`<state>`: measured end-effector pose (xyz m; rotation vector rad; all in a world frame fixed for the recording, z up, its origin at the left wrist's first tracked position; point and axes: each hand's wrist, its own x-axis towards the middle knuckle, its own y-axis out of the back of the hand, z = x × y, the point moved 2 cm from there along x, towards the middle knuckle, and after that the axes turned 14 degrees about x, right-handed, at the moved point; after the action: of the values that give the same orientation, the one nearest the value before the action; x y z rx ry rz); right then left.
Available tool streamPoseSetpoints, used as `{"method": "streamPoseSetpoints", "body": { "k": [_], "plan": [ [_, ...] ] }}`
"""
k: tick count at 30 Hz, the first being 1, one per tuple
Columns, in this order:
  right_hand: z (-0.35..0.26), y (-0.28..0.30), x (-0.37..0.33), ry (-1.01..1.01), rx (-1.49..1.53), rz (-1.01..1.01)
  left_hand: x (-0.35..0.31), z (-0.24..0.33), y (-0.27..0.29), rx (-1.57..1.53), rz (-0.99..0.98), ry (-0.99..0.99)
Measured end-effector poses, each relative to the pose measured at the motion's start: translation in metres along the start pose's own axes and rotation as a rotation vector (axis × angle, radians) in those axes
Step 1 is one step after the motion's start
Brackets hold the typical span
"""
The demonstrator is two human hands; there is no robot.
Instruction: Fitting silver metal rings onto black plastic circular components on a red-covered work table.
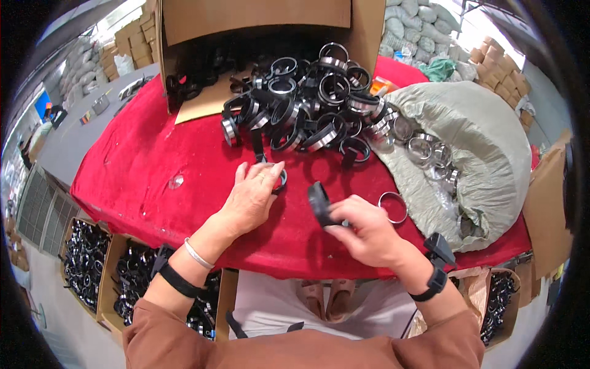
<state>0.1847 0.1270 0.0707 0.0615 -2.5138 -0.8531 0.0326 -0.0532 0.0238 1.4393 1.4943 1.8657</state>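
Note:
My left hand (249, 195) is curled down over a dark ring with a pale rim (281, 181) on the red cloth. The fingers cover most of this ring, and a black strap-like piece (258, 147) lies just beyond the fingertips. In my right hand (369, 234) a black ring (319, 204) is pinched between thumb and fingers, raised on its edge and slightly blurred. Close to the right knuckles lies a thin silver ring (393, 207). Ahead of both hands is a heap of black and silver rings (319, 126).
A cardboard box (258, 18) opens behind the heap. At right, a pale woven sack (479, 154) spills silver rings onto the red cloth (141, 160). Boxes of black parts (86, 261) stand below the table's left edge, with another box (501, 307) at lower right.

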Motion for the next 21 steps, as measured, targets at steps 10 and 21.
{"method": "streamPoseSetpoints", "body": {
  "k": [10, 21],
  "plan": [
    [0.011, -0.001, -0.051, -0.449, 1.460, 0.145, -0.036, 0.093, 0.032, -1.992, -0.516, 0.341],
    [0.064, 0.059, -0.068, -0.449, -0.719, 0.427, -0.066, 0.112, 0.018, -2.085, -0.284, 0.635]
  ]
}}
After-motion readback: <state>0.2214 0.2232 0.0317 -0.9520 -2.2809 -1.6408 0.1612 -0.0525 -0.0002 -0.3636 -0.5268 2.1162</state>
